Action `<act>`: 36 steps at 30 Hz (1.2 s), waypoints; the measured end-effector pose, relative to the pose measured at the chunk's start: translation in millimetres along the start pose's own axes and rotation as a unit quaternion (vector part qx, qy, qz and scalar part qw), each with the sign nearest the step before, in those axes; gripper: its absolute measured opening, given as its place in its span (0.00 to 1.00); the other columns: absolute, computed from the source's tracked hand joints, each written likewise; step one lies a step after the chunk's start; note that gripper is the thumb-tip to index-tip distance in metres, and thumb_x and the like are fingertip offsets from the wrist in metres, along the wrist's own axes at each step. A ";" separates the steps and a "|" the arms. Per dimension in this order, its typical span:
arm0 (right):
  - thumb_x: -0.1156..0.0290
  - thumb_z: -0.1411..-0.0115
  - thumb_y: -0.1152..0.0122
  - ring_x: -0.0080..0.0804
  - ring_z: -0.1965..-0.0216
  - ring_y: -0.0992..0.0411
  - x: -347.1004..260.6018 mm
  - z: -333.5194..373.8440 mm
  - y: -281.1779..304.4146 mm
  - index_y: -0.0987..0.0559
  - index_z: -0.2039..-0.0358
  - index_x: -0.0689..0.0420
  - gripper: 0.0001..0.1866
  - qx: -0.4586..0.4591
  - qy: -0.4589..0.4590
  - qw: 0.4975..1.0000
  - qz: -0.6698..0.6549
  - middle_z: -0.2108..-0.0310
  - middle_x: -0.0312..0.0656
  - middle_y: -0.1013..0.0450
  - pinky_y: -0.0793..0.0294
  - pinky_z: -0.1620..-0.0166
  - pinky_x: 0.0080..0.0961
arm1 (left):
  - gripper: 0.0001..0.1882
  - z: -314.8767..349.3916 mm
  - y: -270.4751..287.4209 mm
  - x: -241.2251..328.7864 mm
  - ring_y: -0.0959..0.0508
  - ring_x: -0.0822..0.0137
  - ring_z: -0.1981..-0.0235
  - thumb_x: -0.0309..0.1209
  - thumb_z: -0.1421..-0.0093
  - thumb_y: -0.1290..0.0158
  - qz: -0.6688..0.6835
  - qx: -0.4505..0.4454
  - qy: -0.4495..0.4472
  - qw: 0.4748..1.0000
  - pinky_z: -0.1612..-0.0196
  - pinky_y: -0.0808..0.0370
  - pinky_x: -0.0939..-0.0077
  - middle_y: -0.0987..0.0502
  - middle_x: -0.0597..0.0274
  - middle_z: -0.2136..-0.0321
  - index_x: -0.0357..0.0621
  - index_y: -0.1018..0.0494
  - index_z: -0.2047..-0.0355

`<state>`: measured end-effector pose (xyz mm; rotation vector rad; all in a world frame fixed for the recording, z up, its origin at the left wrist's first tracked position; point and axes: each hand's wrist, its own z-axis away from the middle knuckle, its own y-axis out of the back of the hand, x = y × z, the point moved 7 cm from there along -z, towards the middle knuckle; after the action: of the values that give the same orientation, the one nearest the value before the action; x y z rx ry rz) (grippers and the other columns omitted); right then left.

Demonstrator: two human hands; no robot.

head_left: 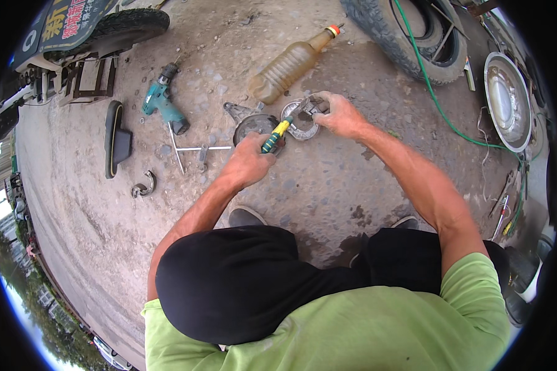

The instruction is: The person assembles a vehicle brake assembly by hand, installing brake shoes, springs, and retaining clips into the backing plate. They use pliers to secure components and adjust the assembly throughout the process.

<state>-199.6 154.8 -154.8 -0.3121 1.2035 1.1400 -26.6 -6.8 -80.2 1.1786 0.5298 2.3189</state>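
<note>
The bright silver ring-shaped metal part (304, 132) is lying at the centre of the frame, slightly above the middle, with a grimy dark interior showing. The right hand (340, 115) is pinching its upper right edge between thumb and bent fingers. The left hand (252, 158) is grasping a screwdriver-like tool with a yellow and dark green handle (277, 135), which is slanting up and right so that its far end is meeting the ring's left side; its blade cannot be made out.

Just left of the ring, a dark round metal housing with a pierced bracket ear (251, 125) is sitting on the ground, partly hidden by the left hand and the tool. Above both, a ribbed clear plastic bottle with an orange-red cap (284, 72) is lying tilted, its walls looking brownish.

Further out, left of centre: a teal and black cordless drill (166, 106) is resting on its side, a T-shaped steel wrench (196, 148) is lying below it, and a curved metal shoe-like piece (144, 185) is lying lower left. Upper right, large black tyres (385, 38) are lying beneath a thin green hose (444, 112); a shiny oval-looking metal basin (507, 102) is standing at far right.
</note>
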 end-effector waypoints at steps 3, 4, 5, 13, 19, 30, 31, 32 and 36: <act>0.68 0.41 0.36 0.35 0.53 0.19 9.7 -1.9 12.0 0.24 0.39 0.69 0.31 0.032 -0.039 0.993 -0.108 0.51 0.51 0.18 0.21 0.48 0.32 | 0.23 6.6 -2.5 -8.9 0.23 0.40 0.46 0.30 0.44 0.44 0.016 0.002 0.006 1.000 0.39 0.28 0.56 0.24 0.37 0.53 0.43 0.19 0.46; 0.69 0.40 0.37 0.33 0.53 0.20 11.7 -2.9 16.1 0.24 0.39 0.70 0.30 0.040 -0.059 0.988 -0.138 0.51 0.51 0.18 0.21 0.48 0.31 | 0.24 9.0 -4.5 -12.2 0.23 0.40 0.46 0.30 0.44 0.44 0.025 0.001 0.003 1.000 0.39 0.28 0.56 0.24 0.38 0.53 0.43 0.19 0.46; 0.69 0.39 0.38 0.33 0.53 0.20 12.8 -5.5 17.6 0.24 0.39 0.71 0.29 0.029 -0.047 0.987 -0.149 0.50 0.51 0.19 0.21 0.48 0.30 | 0.24 11.0 -7.0 -13.1 0.23 0.41 0.47 0.31 0.44 0.44 0.033 0.001 0.001 0.999 0.39 0.28 0.56 0.24 0.38 0.53 0.43 0.19 0.46; 0.66 0.37 0.38 0.32 0.52 0.21 17.6 -9.9 19.6 0.22 0.39 0.70 0.28 -0.039 -0.060 0.986 -0.153 0.50 0.51 0.18 0.22 0.48 0.28 | 0.21 7.9 -3.4 11.9 0.24 0.35 0.47 0.31 0.43 0.45 -0.073 -0.004 -0.021 0.997 0.42 0.27 0.48 0.24 0.33 0.52 0.37 0.22 0.49; 0.63 0.36 0.38 0.38 0.49 0.21 8.6 -9.2 19.2 0.21 0.41 0.69 0.28 -0.034 -0.016 0.998 -0.049 0.47 0.54 0.19 0.24 0.44 0.31 | 0.22 0.0 -3.5 25.8 0.22 0.35 0.47 0.31 0.42 0.45 -0.150 -0.031 -0.033 0.988 0.43 0.26 0.46 0.24 0.32 0.50 0.38 0.23 0.47; 0.63 0.36 0.40 0.46 0.48 0.20 8.7 -15.0 3.2 0.18 0.44 0.63 0.23 -0.081 0.021 0.995 0.046 0.48 0.55 0.18 0.24 0.43 0.38 | 0.25 1.9 -13.1 23.1 0.22 0.35 0.46 0.30 0.41 0.46 -0.179 -0.028 -0.006 0.983 0.42 0.24 0.47 0.23 0.32 0.50 0.37 0.24 0.43; 0.63 0.36 0.40 0.47 0.47 0.20 9.9 -15.1 1.0 0.18 0.44 0.63 0.23 -0.079 0.027 0.995 0.057 0.48 0.55 0.18 0.24 0.43 0.39 | 0.25 1.7 -16.5 20.2 0.21 0.35 0.47 0.30 0.41 0.46 -0.155 -0.043 0.008 0.987 0.43 0.24 0.47 0.22 0.30 0.51 0.36 0.24 0.43; 0.63 0.35 0.40 0.48 0.47 0.20 11.0 -15.2 -0.9 0.18 0.44 0.63 0.23 -0.078 0.033 0.994 0.068 0.48 0.56 0.19 0.24 0.43 0.39 | 0.25 1.6 -20.3 18.9 0.21 0.34 0.48 0.29 0.41 0.46 -0.131 -0.059 0.023 0.989 0.44 0.24 0.47 0.21 0.29 0.53 0.35 0.24 0.44; 0.64 0.36 0.42 0.52 0.47 0.21 15.3 -12.8 -12.0 0.18 0.44 0.63 0.23 -0.111 0.026 0.987 0.115 0.48 0.58 0.19 0.24 0.42 0.42 | 0.24 6.5 -32.7 14.7 0.20 0.33 0.50 0.29 0.42 0.47 -0.066 -0.100 0.101 0.988 0.45 0.24 0.47 0.19 0.26 0.58 0.32 0.24 0.45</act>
<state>-198.3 148.2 -177.1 -0.3803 1.1810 1.4794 -20.8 29.0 -84.7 0.7981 0.4201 2.3262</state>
